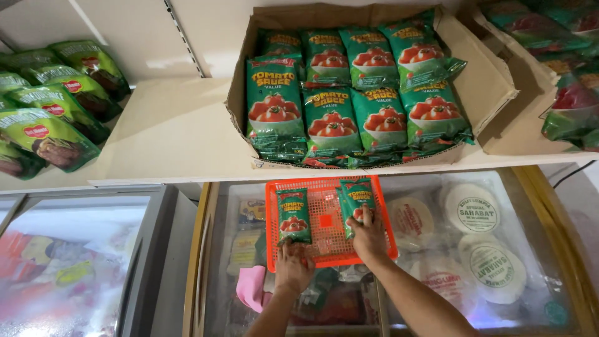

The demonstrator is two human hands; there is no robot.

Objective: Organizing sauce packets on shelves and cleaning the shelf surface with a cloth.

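a tray point(387, 215) lies on the glass lid point(530, 206) of a chest freezer. two pouches lie on the tray: the left pouch point(294, 215) and, to its right, the right pouch point(355, 200). the left hand point(293, 265) rests at the tray's near edge, just below the left pouch; the right hand point(369, 240) lies on the right pouch. behind, on a shelf point(168, 131), stands an open cardboard box point(490, 81) filled with pouches in rows. more packets point(47, 134) lie at the shelf's left end. a second freezer point(81, 249) stands to the left.
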